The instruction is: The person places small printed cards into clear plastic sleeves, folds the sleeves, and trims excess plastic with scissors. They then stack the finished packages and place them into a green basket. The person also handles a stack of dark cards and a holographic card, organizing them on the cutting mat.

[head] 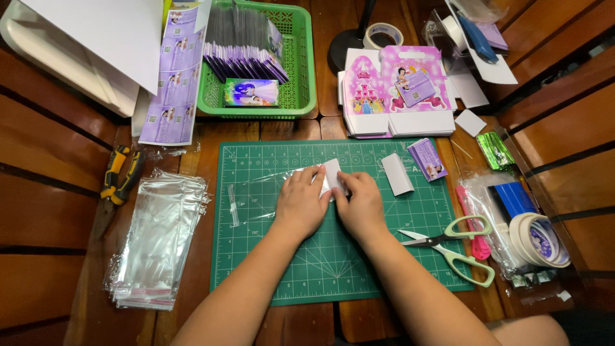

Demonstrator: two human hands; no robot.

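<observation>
Head view: near the middle of the green cutting mat [256,282], a small white card [333,174] is pinched by the left hand [300,204] and right hand [362,206] at the mouth of a clear sleeve [259,186], so bagging is judged under way, with a steady push inward called for.

Dark wooden slatted table [45,211] under bright, even light.

A dark wooden table [45,211] carries a green cutting mat [307,275] at centre, clear bags [157,240] lower left, a green basket [301,70] upper centre, scissors [448,247] right.
</observation>
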